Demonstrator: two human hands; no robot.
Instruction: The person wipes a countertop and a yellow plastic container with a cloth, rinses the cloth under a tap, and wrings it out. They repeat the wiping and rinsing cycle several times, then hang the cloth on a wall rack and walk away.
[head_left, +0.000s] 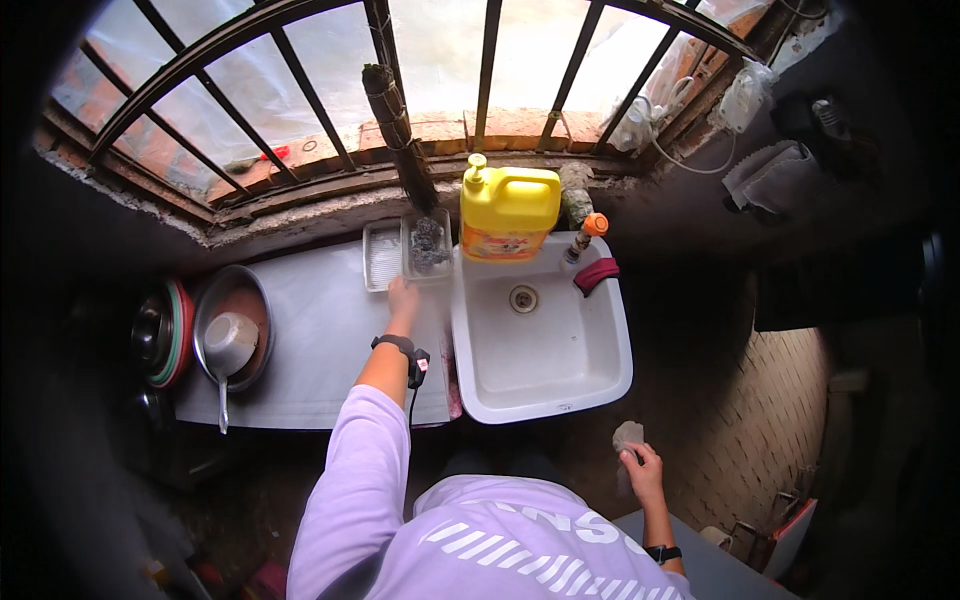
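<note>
My left hand (403, 295) reaches out over the grey counter, its fingers at the near edge of two small plastic containers. One is a ribbed, pale tray (382, 255). The other is a clear box (409, 270) with steel wool scourers (428, 241) inside. Whether the fingers grip an edge or only touch it is too small to tell. Low on the right, away from the sink, my right hand (645, 471) pinches a crumpled greyish cloth (628, 436) between thumb and fingers.
The white sink (547, 367) holds a yellow detergent jug (511, 214) on its back ledge. Beside it stand an orange-handled tap (595, 225) and a dark red cloth (597, 276). Leftward are a metal basin (264, 300) with a ladle (231, 345) and stacked basins (180, 334). Window bars (484, 82) rise behind.
</note>
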